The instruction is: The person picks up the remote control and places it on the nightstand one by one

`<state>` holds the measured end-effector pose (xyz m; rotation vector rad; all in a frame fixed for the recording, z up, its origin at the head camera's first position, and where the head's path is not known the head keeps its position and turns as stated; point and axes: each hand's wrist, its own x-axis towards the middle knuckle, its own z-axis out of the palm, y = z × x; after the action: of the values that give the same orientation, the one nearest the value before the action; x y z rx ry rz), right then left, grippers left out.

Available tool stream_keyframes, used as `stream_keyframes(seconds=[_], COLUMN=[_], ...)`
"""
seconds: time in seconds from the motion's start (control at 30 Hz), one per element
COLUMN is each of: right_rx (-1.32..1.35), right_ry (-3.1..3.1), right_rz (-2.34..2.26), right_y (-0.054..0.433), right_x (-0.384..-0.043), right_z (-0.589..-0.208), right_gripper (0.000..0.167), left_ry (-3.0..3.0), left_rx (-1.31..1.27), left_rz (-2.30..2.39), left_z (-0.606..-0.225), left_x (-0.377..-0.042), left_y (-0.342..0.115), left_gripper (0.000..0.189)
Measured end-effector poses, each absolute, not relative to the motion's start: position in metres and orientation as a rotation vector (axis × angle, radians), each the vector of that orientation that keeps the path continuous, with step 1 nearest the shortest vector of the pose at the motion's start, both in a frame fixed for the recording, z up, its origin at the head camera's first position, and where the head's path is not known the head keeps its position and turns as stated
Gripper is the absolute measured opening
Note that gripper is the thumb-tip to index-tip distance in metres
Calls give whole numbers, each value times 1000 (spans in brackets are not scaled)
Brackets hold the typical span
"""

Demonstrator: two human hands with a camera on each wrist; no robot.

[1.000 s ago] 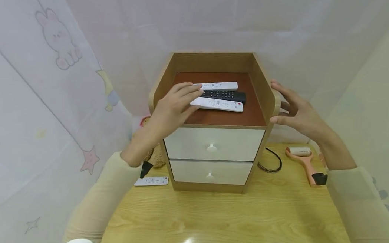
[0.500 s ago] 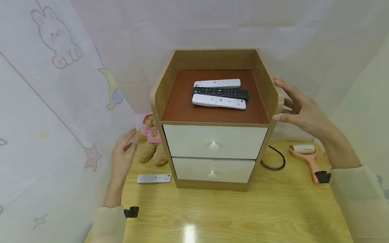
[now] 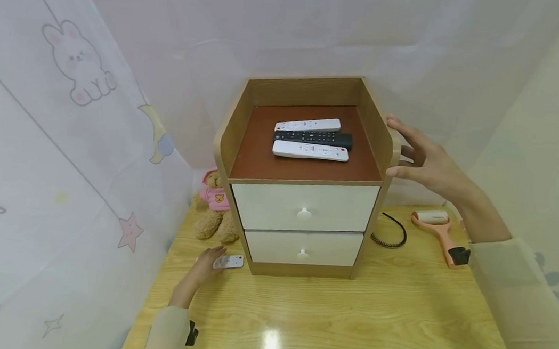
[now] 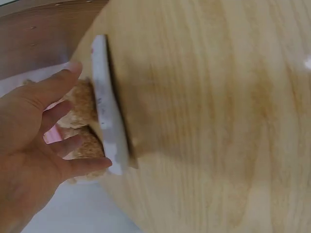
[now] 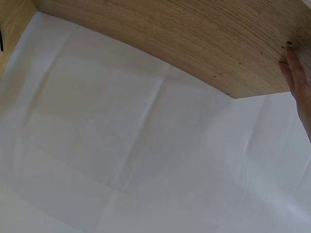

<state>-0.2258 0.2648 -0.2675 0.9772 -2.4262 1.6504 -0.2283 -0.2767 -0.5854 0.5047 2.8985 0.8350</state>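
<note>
On the table, left of the cabinet, lies a white remote control (image 3: 230, 261). My left hand (image 3: 207, 263) is over its left part in the head view. In the left wrist view the fingers are spread beside the remote (image 4: 109, 109), one fingertip at its lower end, not curled round it. Higher up, my right hand (image 3: 429, 162) rests its fingers against the outer right side of the small wooden cabinet (image 3: 303, 182); the right wrist view shows fingertips on that side panel (image 5: 194, 43). On the cabinet's brown top lie a white remote (image 3: 310, 151), a black remote (image 3: 312, 138) and another white remote (image 3: 308, 125).
A teddy bear (image 3: 217, 198) in pink sits behind the table remote, left of the cabinet. To the right are a black headband (image 3: 391, 240) and an orange lint roller (image 3: 439, 227). Two white drawers (image 3: 277, 206) form the cabinet's front, both closed. Curtains surround the table.
My left hand has moved from above the remotes on the cabinet, out to the left, then down to the remote on the table. The right hand stays at the cabinet's side.
</note>
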Motion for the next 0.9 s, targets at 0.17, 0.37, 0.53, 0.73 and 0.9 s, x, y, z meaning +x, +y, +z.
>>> stream_keyframes(seconds=[0.17, 0.37, 0.53, 0.73, 0.9], right_rx=[977, 975, 1002, 997, 978], right_ry=[-2422, -2428, -2409, -2410, -2416], right_rz=[1673, 1638, 1667, 1670, 1669], right_y=[263, 264, 265, 265, 265], right_x=[-225, -225, -227, -227, -227], right_z=[-269, -268, -269, -270, -269], right_gripper=[89, 90, 90, 90, 90], left_ry=[2839, 2931, 2949, 3000, 2990], left_rx=[444, 404, 361, 450, 453], left_rz=[811, 632, 612, 620, 634], left_z=[-597, -609, -620, -617, -617], left_x=[-226, -235, -241, -241, -242], left_y=[-279, -288, -302, -303, -306], left_gripper=[53, 53, 48, 44, 46])
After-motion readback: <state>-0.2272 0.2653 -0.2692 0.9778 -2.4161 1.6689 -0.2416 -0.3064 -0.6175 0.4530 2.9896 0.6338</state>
